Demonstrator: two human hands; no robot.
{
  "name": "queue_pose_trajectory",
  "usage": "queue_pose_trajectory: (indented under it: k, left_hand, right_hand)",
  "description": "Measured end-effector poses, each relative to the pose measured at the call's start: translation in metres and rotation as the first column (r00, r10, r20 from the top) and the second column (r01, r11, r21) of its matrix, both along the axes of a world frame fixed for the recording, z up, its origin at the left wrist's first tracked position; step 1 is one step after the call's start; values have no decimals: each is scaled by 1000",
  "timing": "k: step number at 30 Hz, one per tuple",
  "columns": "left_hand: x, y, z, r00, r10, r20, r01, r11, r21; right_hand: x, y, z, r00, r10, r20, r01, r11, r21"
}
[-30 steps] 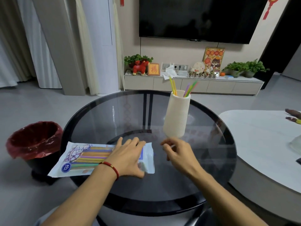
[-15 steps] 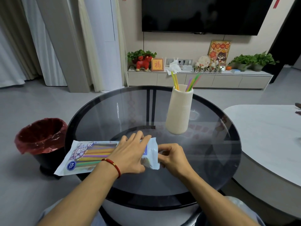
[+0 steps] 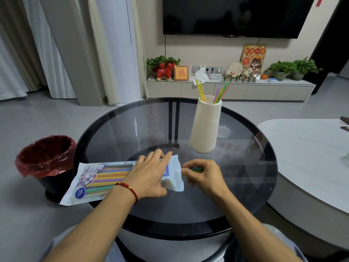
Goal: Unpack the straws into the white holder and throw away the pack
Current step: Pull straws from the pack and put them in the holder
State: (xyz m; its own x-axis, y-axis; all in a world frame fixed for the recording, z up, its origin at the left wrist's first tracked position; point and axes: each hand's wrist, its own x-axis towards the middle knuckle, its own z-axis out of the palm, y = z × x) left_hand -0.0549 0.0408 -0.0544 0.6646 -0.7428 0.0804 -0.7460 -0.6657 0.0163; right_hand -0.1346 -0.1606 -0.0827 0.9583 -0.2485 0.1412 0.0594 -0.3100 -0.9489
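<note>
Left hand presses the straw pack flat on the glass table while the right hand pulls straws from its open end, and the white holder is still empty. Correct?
Not quite. The white holder already has several straws standing in it, as the head view shows. The rest holds: the left hand presses the straw pack on the glass table while the right hand pulls straws from its open end.

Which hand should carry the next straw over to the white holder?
Right. The right hand already pinches a green straw at the pack's open end, nearer the holder; the left hand pins the pack flat.
</note>
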Motion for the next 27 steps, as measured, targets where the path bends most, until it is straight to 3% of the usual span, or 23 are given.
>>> queue_pose_trajectory:
  k: [3, 5, 8, 14, 19, 21, 27]
  left_hand:
    - [4, 7, 0, 999, 33, 5, -33, 999, -10]
    - [5, 10, 0, 999, 49, 7, -49, 999, -25]
    - [5, 12, 0, 997, 70, -8, -70, 997, -13]
    - [8, 13, -4, 986, 128, -107, -116, 986, 117]
    - [-1, 0, -4, 969, 113, -218, -118, 993, -9]
    - [-5, -10, -1, 975, 110, -191, -126, 989, -72]
    - [-13, -25, -4, 996, 20, -88, -28, 996, -84]
  right_hand:
    - [-4, -23, 9, 999, -33, -25, 39, 956, 291]
    - [-7, -35, 15, 999, -21, -31, 34, 858, 512]
    - [-12, -47, 19, 999, 11, -51, 26, 742, 670]
    - [-21, -63, 26, 999, -31, -25, 40, 766, 641]
    - [-33, -70, 30, 989, -63, 132, 0, 902, 431]
    - [-37, -73, 32, 981, -65, 182, -13, 916, 401]
    - [-42, -80, 34, 971, -101, 218, -23, 863, 505]
